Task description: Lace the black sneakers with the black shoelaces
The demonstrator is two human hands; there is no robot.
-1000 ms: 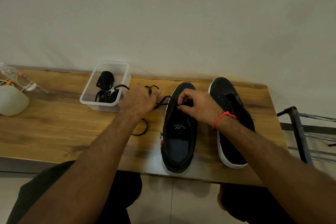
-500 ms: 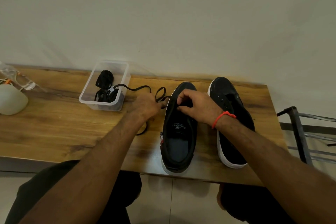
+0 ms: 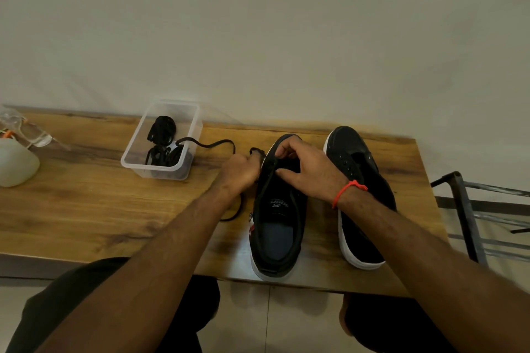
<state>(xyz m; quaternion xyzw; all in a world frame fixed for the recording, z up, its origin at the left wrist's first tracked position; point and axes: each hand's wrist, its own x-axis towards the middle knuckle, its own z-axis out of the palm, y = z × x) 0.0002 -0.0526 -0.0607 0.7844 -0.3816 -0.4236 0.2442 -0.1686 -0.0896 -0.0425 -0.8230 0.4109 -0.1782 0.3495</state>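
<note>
Shoelaces (image 3: 160,149) lay coiled in a clear tub (image 3: 183,170) on the worktop (image 3: 86,203), one lace (image 3: 212,144) trailing out rightward to the left hand (image 3: 239,172), whose fingers were curled around it. Beside it, the right hand (image 3: 308,170) pinched the left sneaker (image 3: 279,226) at its eyelets. Right sneaker (image 3: 364,195) stood just beside, unlaced.

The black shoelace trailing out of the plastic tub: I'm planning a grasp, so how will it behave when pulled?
The black shoelace curves limply over the plastic tub rim, so it is likely floppy. It looks thin, probably light. Pulling may drag the tub, which looks lightweight.
</note>
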